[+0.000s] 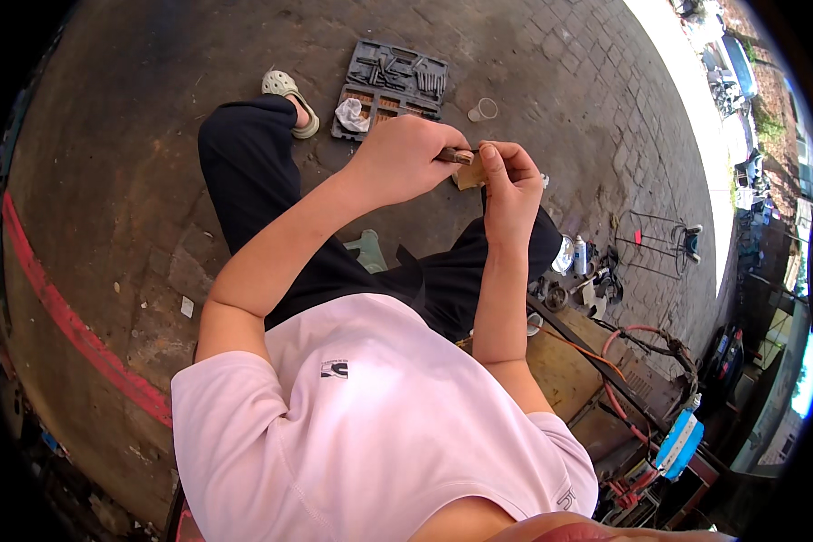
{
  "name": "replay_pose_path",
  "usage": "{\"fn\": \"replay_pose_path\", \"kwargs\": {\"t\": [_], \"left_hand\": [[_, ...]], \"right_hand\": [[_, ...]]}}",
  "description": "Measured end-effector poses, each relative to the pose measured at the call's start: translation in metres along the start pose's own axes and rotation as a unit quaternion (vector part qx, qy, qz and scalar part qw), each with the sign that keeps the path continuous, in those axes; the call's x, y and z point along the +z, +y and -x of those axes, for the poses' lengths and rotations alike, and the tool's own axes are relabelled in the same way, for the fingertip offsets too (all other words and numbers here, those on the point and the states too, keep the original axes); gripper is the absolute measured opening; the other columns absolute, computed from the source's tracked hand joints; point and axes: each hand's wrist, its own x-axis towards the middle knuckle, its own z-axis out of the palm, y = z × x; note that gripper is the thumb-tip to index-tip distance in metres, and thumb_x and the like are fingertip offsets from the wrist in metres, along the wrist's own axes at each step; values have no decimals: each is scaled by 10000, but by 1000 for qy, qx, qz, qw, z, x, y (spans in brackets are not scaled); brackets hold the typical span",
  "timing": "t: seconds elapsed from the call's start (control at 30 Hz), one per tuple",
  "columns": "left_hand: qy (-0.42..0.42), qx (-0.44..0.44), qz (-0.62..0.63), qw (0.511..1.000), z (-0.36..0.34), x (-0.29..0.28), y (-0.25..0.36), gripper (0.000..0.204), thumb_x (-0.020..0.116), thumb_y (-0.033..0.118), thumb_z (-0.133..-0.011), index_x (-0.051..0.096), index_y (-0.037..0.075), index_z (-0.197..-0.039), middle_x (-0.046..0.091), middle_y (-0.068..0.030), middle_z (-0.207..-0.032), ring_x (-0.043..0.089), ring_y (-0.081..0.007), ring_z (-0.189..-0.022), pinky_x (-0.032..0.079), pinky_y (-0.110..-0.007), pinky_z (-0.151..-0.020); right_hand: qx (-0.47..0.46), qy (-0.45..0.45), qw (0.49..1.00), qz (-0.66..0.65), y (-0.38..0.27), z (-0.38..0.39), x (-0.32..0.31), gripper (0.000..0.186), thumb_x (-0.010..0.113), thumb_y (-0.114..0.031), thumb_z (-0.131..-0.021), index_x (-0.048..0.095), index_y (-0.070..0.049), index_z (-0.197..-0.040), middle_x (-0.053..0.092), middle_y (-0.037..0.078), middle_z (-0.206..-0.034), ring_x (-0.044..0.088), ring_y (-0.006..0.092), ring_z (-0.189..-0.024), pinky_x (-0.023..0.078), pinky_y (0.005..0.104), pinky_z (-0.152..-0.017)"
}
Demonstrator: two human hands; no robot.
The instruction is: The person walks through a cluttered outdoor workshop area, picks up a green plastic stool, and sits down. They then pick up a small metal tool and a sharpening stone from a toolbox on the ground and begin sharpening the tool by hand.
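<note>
"What have you got in your left hand (405,159)?"

"It's closed around a short brown rod (456,156). The end sticks out past my curled fingers, toward my other hand, and the rest is hidden in my grip."

"And your right hand (513,187)?"

"Thumb and fingertips pinched together, just beyond the rod's tip. Whatever is between them is too small for me to make out."

"What's that under the rod?"

"A tan flat piece (469,175), just below its end and beside my right thumb. I can't tell which hand supports it."

"Anything close by?"

"An open tool case (406,53) lies on the ground (524,90) beyond my left hand, with a crumpled white wad (352,115) on its near half. A clear cup (485,109) lies just right of the case."
</note>
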Motion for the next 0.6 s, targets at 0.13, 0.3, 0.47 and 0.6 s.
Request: {"fn": "replay_pose_path", "kwargs": {"t": [0.13, 0.3, 0.47, 0.6], "left_hand": [[69, -24, 47, 996, 3, 13, -1, 184, 683, 180, -801, 696, 43, -922, 688, -114, -779, 654, -276, -666, 496, -340, -597], [94, -65, 35, 993, 4, 16, 5, 134, 670, 170, -783, 682, 59, -858, 659, -107, -722, 632, -289, -639, 483, -353, -575], [127, -11, -54, 990, 8, 22, 6, 87, 673, 166, -765, 658, 84, -788, 626, -100, -675, 615, -309, -627, 468, -382, -555], [143, -17, -32, 989, 10, 23, 7, 88, 680, 168, -758, 648, 86, -769, 618, -101, -662, 612, -312, -624, 462, -389, -549]], "right_hand": [[31, 14, 998, -48, -1, -3, -1, 178, 672, -137, -915, 652, 16, -1003, 667, 35, -896, 634, 107, -773, 501, 233, -685], [65, -8, 985, -158, -1, -1, 9, 213, 679, -126, -905, 634, 16, -1057, 659, 43, -951, 637, 113, -830, 509, 248, -739], [73, -34, 981, -179, -4, 4, 16, 189, 682, -96, -898, 630, 16, -1042, 672, 35, -898, 644, 108, -814, 499, 226, -733], [69, -25, 987, -144, 1, 5, 14, 192, 683, -95, -900, 635, 16, -1049, 674, 24, -883, 625, 80, -791, 478, 198, -717]]}}
